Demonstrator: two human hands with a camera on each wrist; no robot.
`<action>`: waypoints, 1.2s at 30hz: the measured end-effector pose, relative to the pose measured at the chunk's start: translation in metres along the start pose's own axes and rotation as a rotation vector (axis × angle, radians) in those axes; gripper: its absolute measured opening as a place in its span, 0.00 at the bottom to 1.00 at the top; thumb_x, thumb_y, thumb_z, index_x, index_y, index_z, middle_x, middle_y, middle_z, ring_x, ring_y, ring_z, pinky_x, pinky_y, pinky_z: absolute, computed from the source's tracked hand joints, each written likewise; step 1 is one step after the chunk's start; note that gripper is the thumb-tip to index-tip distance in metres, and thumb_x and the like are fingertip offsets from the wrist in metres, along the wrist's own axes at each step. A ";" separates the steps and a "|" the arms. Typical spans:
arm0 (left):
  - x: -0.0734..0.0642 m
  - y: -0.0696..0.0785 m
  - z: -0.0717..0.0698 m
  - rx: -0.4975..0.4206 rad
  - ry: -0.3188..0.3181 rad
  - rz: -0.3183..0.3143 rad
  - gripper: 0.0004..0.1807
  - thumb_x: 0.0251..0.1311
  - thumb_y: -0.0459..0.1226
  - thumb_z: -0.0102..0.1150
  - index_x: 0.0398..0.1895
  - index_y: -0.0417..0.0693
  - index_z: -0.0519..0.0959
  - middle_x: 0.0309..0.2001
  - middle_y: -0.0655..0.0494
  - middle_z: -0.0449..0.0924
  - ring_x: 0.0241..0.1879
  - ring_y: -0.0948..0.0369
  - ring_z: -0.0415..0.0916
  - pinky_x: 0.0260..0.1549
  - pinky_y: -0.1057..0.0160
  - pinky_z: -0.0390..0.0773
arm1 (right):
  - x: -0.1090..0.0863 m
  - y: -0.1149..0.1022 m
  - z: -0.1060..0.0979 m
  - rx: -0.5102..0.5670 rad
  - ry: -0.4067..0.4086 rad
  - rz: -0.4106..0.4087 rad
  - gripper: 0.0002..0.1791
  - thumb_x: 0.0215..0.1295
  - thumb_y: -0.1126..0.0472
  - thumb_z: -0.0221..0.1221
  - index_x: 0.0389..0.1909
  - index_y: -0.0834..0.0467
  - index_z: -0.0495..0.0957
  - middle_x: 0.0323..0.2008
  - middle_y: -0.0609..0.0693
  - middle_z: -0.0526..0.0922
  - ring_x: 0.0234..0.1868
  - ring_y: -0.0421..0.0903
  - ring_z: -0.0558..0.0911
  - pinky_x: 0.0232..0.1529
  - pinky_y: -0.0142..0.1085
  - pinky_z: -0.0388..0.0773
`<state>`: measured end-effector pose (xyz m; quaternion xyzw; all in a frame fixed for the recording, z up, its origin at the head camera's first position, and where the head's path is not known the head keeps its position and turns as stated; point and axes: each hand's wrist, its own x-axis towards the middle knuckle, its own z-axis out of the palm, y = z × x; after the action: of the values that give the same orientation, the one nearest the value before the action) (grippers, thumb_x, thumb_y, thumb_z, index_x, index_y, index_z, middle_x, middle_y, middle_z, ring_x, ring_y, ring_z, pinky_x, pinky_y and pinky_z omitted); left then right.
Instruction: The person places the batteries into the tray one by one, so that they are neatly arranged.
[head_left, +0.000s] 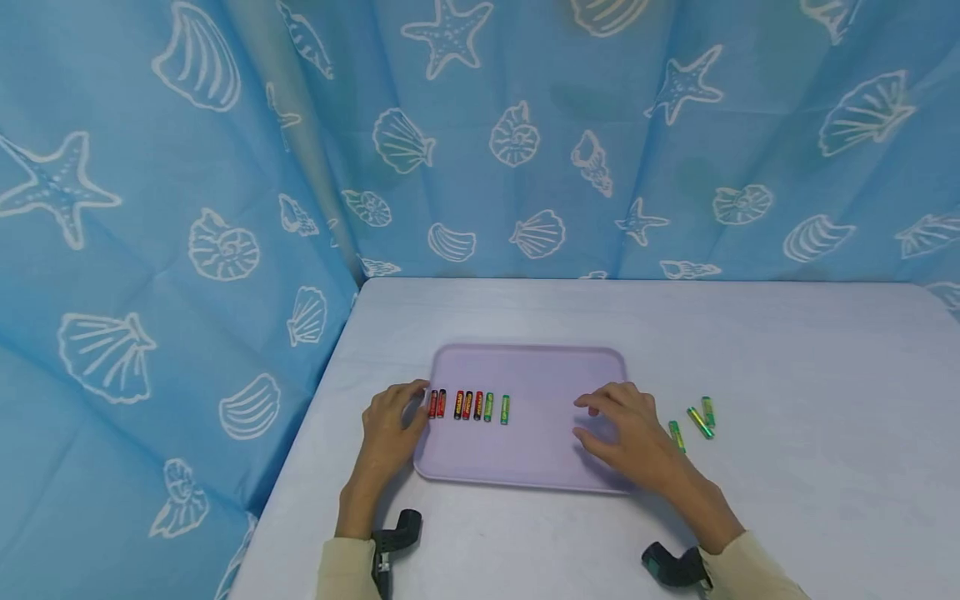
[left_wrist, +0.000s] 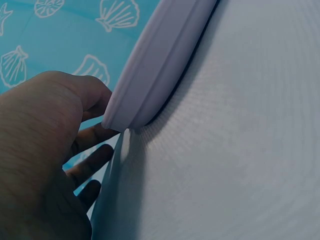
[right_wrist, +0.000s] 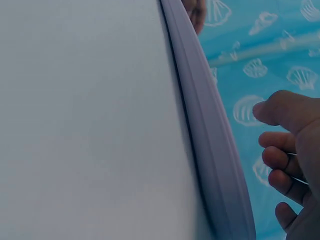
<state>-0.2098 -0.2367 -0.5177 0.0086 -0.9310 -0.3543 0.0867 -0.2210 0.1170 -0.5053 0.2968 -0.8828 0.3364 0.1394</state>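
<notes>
In the head view my left hand (head_left: pixel 389 429) is at the left edge of a lilac tray (head_left: pixel 555 462); its thumb and index finger are by the rim (left_wrist: pixel 145 75) in the left wrist view, the other fingers spread loosely. A row of batteries lies on the tray's left half: several red-and-black batteries (head_left: pixel 467 405), then two green batteries (head_left: pixel 505 409). Over the tray's right part hovers my right hand (head_left: pixel 630 433), thumb and fingers apart with nothing between them. The right wrist view shows this hand's loosely bent fingers (right_wrist: pixel 275 157), also holding nothing.
Three green batteries (head_left: pixel 701 422) lie on the white table (head_left: pixel 825 467) to the right of the tray. A blue curtain (head_left: pixel 480 192) with shells and starfish hangs behind and to the left. Dark wrist devices (head_left: pixel 671 567) are strapped below both hands.
</notes>
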 end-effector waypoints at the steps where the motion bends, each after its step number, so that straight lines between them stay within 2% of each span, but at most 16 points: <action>1: 0.000 -0.001 0.000 0.002 0.003 0.003 0.22 0.68 0.37 0.57 0.65 0.51 0.76 0.60 0.50 0.77 0.67 0.45 0.62 0.67 0.39 0.50 | -0.004 0.003 -0.003 -0.007 0.010 0.009 0.19 0.53 0.63 0.73 0.47 0.58 0.83 0.37 0.45 0.77 0.46 0.45 0.70 0.46 0.47 0.59; 8: -0.001 -0.004 -0.003 -0.006 -0.012 -0.017 0.22 0.68 0.37 0.57 0.65 0.52 0.75 0.60 0.49 0.76 0.68 0.45 0.60 0.67 0.39 0.48 | -0.025 0.020 -0.021 -0.043 0.093 -0.017 0.21 0.48 0.66 0.75 0.45 0.59 0.83 0.38 0.46 0.78 0.46 0.46 0.71 0.43 0.43 0.60; 11: -0.003 -0.004 -0.003 -0.019 -0.015 -0.023 0.22 0.68 0.37 0.57 0.65 0.51 0.75 0.61 0.49 0.76 0.68 0.44 0.59 0.67 0.38 0.48 | -0.031 0.026 -0.031 -0.059 0.107 -0.022 0.23 0.46 0.67 0.75 0.46 0.59 0.83 0.38 0.46 0.78 0.45 0.47 0.71 0.43 0.45 0.60; 19: -0.004 -0.003 -0.003 -0.016 -0.018 -0.030 0.22 0.69 0.38 0.56 0.66 0.52 0.75 0.61 0.51 0.75 0.68 0.48 0.59 0.68 0.40 0.47 | -0.051 0.043 -0.055 -0.117 0.111 0.062 0.25 0.43 0.66 0.76 0.47 0.59 0.83 0.39 0.47 0.78 0.47 0.52 0.71 0.40 0.48 0.58; 27: -0.002 0.000 -0.003 -0.009 -0.024 -0.022 0.22 0.68 0.38 0.56 0.66 0.52 0.75 0.61 0.52 0.75 0.69 0.48 0.59 0.68 0.40 0.47 | -0.066 0.053 -0.072 -0.156 0.032 0.132 0.27 0.45 0.65 0.76 0.49 0.56 0.81 0.43 0.49 0.76 0.50 0.55 0.70 0.42 0.53 0.57; 32: -0.003 0.002 -0.001 -0.011 -0.028 -0.026 0.22 0.68 0.38 0.56 0.66 0.52 0.75 0.62 0.52 0.75 0.69 0.48 0.58 0.68 0.40 0.47 | -0.070 0.058 -0.075 -0.176 -0.027 0.151 0.27 0.47 0.62 0.75 0.52 0.55 0.81 0.45 0.51 0.75 0.50 0.55 0.68 0.42 0.52 0.57; 36: -0.003 0.004 0.000 -0.010 -0.033 -0.029 0.23 0.68 0.38 0.56 0.66 0.52 0.75 0.62 0.52 0.75 0.69 0.48 0.58 0.68 0.40 0.47 | -0.072 0.063 -0.075 -0.184 -0.033 0.141 0.27 0.47 0.62 0.74 0.52 0.56 0.81 0.46 0.52 0.74 0.49 0.56 0.68 0.40 0.52 0.57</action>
<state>-0.2067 -0.2338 -0.5155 0.0160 -0.9303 -0.3605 0.0662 -0.1993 0.2360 -0.5147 0.2252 -0.9309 0.2579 0.1275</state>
